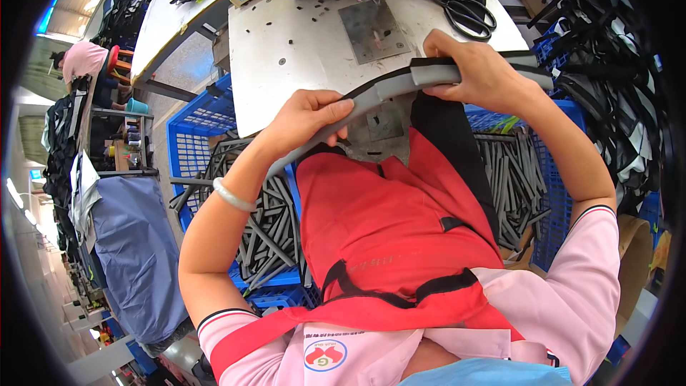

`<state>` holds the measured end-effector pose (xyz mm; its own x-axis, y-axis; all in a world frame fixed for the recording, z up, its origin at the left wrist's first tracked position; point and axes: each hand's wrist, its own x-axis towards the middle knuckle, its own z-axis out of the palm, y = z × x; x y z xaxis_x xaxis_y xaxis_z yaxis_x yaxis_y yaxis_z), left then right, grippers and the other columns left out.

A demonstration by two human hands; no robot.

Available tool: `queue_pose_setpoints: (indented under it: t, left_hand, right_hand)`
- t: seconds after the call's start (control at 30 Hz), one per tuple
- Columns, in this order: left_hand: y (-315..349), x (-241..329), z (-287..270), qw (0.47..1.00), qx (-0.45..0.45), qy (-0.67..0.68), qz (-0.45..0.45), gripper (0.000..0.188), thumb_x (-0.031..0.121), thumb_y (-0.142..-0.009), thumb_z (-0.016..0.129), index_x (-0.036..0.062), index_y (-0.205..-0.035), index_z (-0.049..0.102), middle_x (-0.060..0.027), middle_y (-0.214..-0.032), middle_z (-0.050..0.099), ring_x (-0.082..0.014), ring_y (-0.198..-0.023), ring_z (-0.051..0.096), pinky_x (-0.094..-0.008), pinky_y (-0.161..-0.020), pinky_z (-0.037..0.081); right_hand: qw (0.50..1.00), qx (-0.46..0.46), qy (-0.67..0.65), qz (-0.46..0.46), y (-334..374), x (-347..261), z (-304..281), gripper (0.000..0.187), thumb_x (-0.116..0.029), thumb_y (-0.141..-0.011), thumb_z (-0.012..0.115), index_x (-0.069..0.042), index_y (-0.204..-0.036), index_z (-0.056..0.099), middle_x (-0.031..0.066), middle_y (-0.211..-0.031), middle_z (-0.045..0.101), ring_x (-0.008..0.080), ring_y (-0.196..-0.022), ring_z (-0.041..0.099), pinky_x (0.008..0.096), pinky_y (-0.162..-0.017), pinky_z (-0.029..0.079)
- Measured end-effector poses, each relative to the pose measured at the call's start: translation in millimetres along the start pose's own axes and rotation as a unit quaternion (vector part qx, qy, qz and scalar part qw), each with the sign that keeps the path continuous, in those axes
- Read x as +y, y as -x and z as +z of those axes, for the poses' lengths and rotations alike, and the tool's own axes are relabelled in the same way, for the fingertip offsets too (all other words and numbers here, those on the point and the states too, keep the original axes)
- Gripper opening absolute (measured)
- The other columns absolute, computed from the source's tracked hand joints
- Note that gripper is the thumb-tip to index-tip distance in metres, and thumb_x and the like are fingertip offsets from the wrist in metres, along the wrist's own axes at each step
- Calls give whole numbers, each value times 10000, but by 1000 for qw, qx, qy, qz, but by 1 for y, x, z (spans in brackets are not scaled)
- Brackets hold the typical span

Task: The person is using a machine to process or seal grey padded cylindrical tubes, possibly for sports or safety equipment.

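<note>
A long grey foam strip (386, 91) with black fabric along its upper edge bows across in front of me, above my lap and the near edge of the white worktable (268, 64). My left hand (304, 120) grips it toward its left end, thumb on top. Farther right, my right hand (486, 75) is closed around it, thumb below and fingers curled over the far side. A black fabric edge or flap stands up beside the right fingers. Past that hand, the strip's right end runs beside other dark straps, and I cannot tell where it stops.
Blue crates (187, 118) flank my knees, holding many grey foam sticks (511, 186). Black-handled scissors (471, 18) lie on the table near a metal plate (371, 28). Black straps (607, 93) are heaped at right. Blue cloth (136, 250) drapes at left; another person (86, 63) is beyond.
</note>
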<state>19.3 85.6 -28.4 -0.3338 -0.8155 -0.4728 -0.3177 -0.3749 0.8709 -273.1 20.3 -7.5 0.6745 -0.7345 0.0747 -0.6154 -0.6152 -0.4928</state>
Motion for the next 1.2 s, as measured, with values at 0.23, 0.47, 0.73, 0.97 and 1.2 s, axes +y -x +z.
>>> queue_pose_setpoints:
  t: [0.23, 0.47, 0.73, 0.97, 1.2]
  left_hand:
    - [-13, 54, 0, 963, 163, -119, 178, 251, 180, -887, 662, -62, -948, 683, 2, -660, 568, -54, -574, 479, -225, -520, 389]
    - [-41, 61, -12, 963, 186, -106, 163, 263, 219, -889, 668, -29, -970, 707, 21, -587, 530, -37, -510, 430, -211, -454, 325]
    - [-52, 60, -20, 964, 189, -90, 164, 265, 236, -888, 668, -6, -984, 715, 16, -567, 522, -33, -475, 402, -207, -430, 305]
    - [-56, 62, -22, 963, 196, -85, 166, 261, 231, -890, 659, -4, -991, 716, 5, -568, 531, -45, -473, 409, -210, -432, 314]
    - [-76, 65, -34, 967, 194, -68, 151, 272, 217, -907, 645, -17, -1035, 697, 5, -609, 528, -49, -493, 413, -193, -454, 305]
  right_hand:
    - [987, 111, 94, -73, -13, 27, -15, 354, -248, -774, 706, -38, -1024, 570, 171, -899, 642, 370, -899, 608, 433, -769, 478]
    - [978, 144, 138, -57, -31, 42, -21, 368, -253, -786, 705, -36, -1044, 558, 152, -933, 636, 358, -929, 597, 423, -797, 472]
    - [981, 113, 153, -33, -43, 49, -23, 452, -293, -792, 700, -46, -1146, 567, 162, -967, 655, 354, -964, 607, 428, -827, 484]
    - [983, 123, 135, -26, -49, 55, -22, 504, -306, -796, 704, -41, -1202, 568, 181, -1007, 660, 358, -956, 623, 421, -828, 493]
    - [976, 177, 111, -64, -75, 80, -14, 428, -290, -808, 704, -12, -1104, 568, 193, -965, 646, 376, -913, 605, 410, -782, 481]
